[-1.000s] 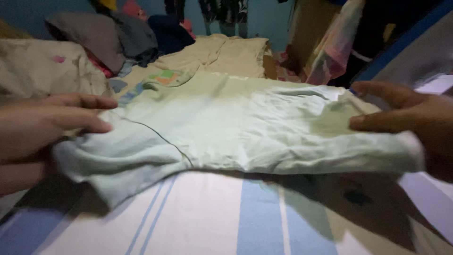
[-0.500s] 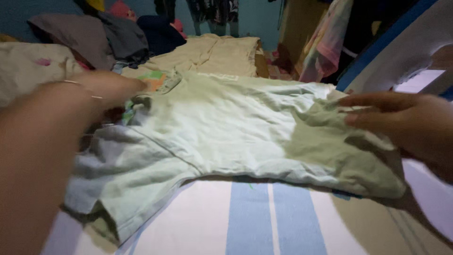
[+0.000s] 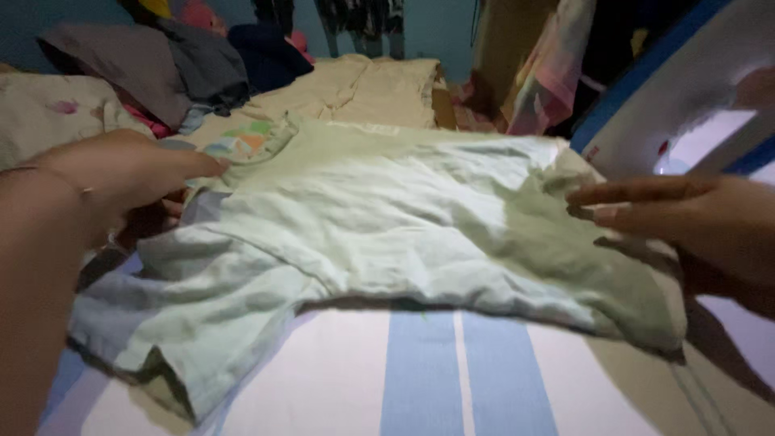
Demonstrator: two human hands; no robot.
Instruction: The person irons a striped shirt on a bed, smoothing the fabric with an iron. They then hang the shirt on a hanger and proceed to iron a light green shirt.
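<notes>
The left hand's fingers (image 3: 182,165) have moved up from the sleeve to the collar of the pale green cotton T-shirt (image 3: 387,234), loosely curled on it. The right hand (image 3: 686,222), fingers flat and released, has lifted off the hem. The shirt lies crosswise on the striped bedsheet (image 3: 428,379), collar pointing left, hem right.

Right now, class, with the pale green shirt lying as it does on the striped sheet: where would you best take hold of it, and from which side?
Probably at the near sleeve of the pale green shirt, coming from the left. It juts out flat over the striped sheet with a free hem that fingers could pinch. The left hand is already by the collar; the right hand hovers at the far end.
</notes>
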